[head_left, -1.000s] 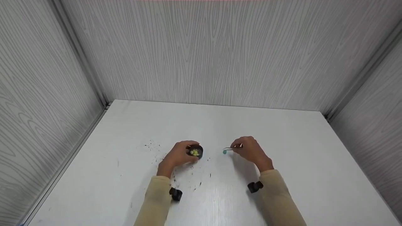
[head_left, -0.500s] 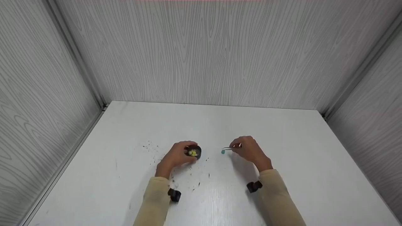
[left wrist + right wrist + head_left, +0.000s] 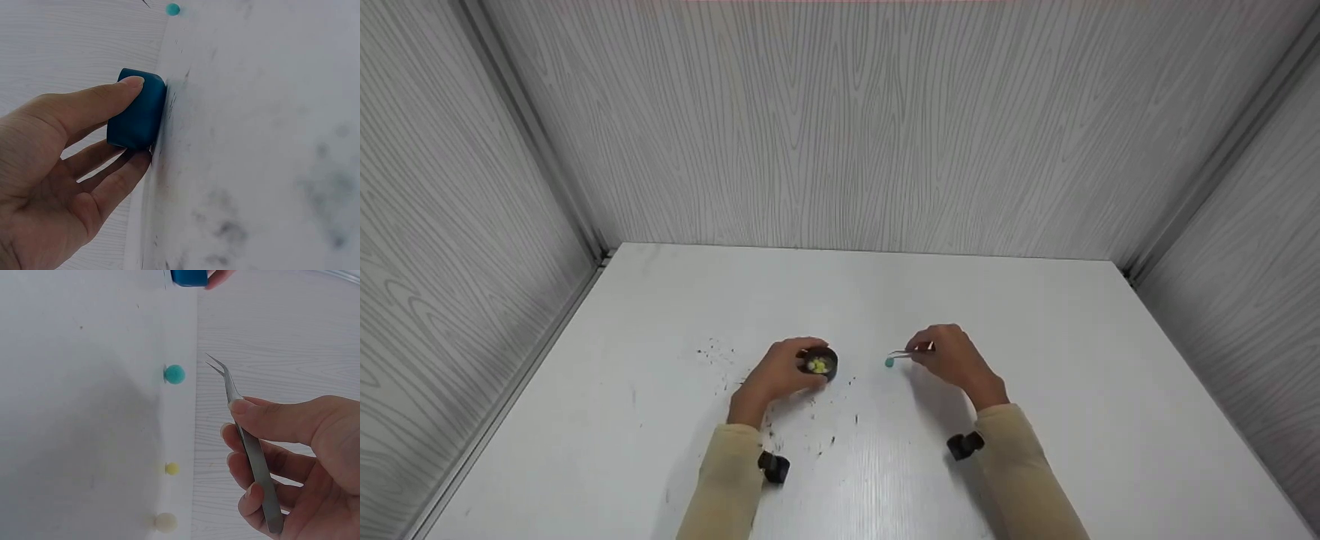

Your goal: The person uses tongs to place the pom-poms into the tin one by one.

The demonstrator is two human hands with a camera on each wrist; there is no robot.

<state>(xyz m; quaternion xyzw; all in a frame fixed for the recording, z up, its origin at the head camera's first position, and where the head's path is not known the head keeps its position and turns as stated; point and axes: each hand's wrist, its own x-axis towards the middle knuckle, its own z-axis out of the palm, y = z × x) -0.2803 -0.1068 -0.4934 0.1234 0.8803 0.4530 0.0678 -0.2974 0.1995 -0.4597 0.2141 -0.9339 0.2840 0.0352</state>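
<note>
My left hand [image 3: 776,373] grips a small round cup [image 3: 831,365], blue in the left wrist view [image 3: 138,112], between thumb and fingers. Inside it lie several yellow and whitish little balls [image 3: 819,365]. My right hand [image 3: 952,360] holds curved-tip metal tweezers [image 3: 256,464] between thumb and fingers. Their points are slightly apart with nothing between them. A teal ball [image 3: 175,374] sits on the table near the points, not touching them in the right wrist view. A yellow ball [image 3: 172,468] and a white ball [image 3: 166,522] lie farther along; the head view does not show these two.
The white table [image 3: 720,292] carries dark specks and smudges [image 3: 716,351], mostly left of and in front of the cup. Grey wood-grain panels [image 3: 840,135] enclose it at the back and both sides. A small black wrist camera [image 3: 774,466] sits on each sleeve.
The head view has shifted slightly, so everything appears a little farther left. Both hands, the cup and the teal ball keep about the same places on the table.
</note>
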